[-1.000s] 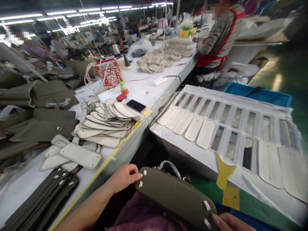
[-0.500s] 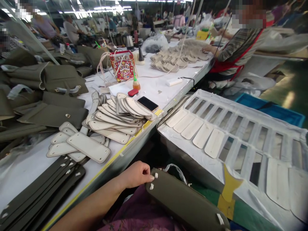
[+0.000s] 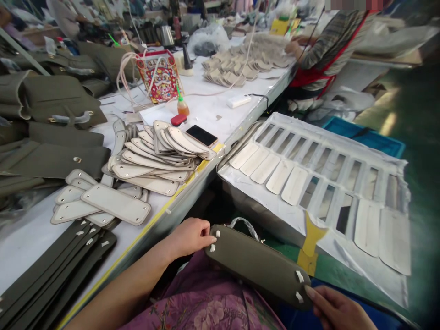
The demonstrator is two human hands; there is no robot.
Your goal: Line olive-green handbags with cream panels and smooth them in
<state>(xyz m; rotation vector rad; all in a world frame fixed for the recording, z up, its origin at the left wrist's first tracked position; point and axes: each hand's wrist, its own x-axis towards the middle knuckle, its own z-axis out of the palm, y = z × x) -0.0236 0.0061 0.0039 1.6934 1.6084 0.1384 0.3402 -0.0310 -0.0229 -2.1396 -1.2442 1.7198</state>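
Note:
An olive-green handbag [image 3: 256, 266] lies across my lap with its long, rounded bottom facing up. Small white tabs stick out near both ends of that bottom. My left hand [image 3: 189, 238] grips the left end, thumb on top and fingers curled under the edge. At the other end, my right hand [image 3: 338, 308] pinches the rounded corner between thumb and fingers. Beyond the bag's far edge shows a handle [image 3: 244, 225] wrapped in clear plastic. The rest of the bag is hidden beneath.
On the left table lie dark olive strips [image 3: 65, 275], pale panels with metal studs [image 3: 117, 204], a phone [image 3: 202, 135] and a glue bottle [image 3: 183, 108]. Olive bags [image 3: 55, 98] are heaped behind. A white slotted rack [image 3: 261, 192] holds pale panels at right. A co-worker [image 3: 319, 50] sits beyond.
My right hand has come into view at the bag's right end, which now shows fully with both its tabs. The view has tilted down and shifted slightly. My left hand keeps its grip.

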